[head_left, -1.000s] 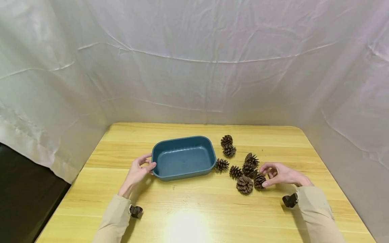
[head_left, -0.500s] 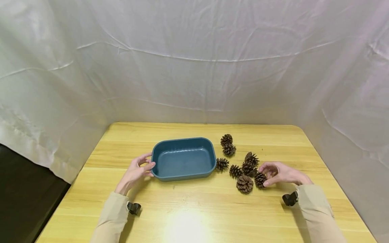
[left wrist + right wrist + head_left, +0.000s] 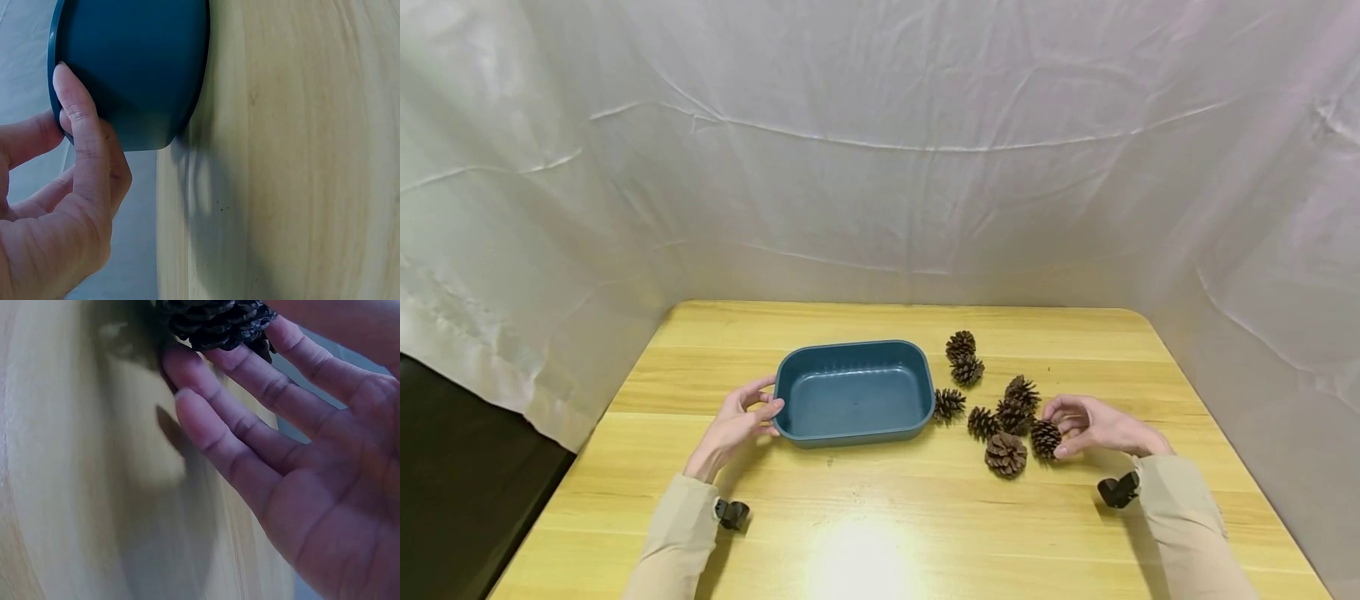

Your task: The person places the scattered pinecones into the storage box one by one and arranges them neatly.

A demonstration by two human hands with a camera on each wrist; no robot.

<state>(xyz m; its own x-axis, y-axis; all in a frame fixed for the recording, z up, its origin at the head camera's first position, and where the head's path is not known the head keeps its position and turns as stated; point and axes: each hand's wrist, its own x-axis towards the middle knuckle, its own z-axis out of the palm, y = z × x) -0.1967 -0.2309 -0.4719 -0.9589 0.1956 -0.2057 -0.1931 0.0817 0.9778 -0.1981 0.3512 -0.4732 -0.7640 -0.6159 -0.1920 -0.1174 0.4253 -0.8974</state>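
At the left end of a dark teal plastic bin [image 3: 857, 437], my left hand [image 3: 735, 423] pinches the wall, thumb over the rim and fingers outside. The left wrist view shows the same grip, with the thumb lying on the inner side of the bin [image 3: 144, 69]. Nothing lies inside the bin. My right hand [image 3: 1101, 427] holds a brown pine cone [image 3: 1045, 439] between thumb and fingers, at the right side of the cone cluster. In the right wrist view the pine cone [image 3: 212, 325] is cut off by the top edge, against the fingertips.
Beside the held cone lie a rounder pine cone [image 3: 1005, 455] and several others, such as one [image 3: 982, 423] to the left. One pine cone [image 3: 950, 405] sits against the bin's right end; two more [image 3: 966, 370] stand behind it. Pale curtains surround the wooden table [image 3: 970, 542].
The held pine cone and my right hand have shifted slightly right, away from the round cone. My left hand moved a little left early on, still gripping the bin.
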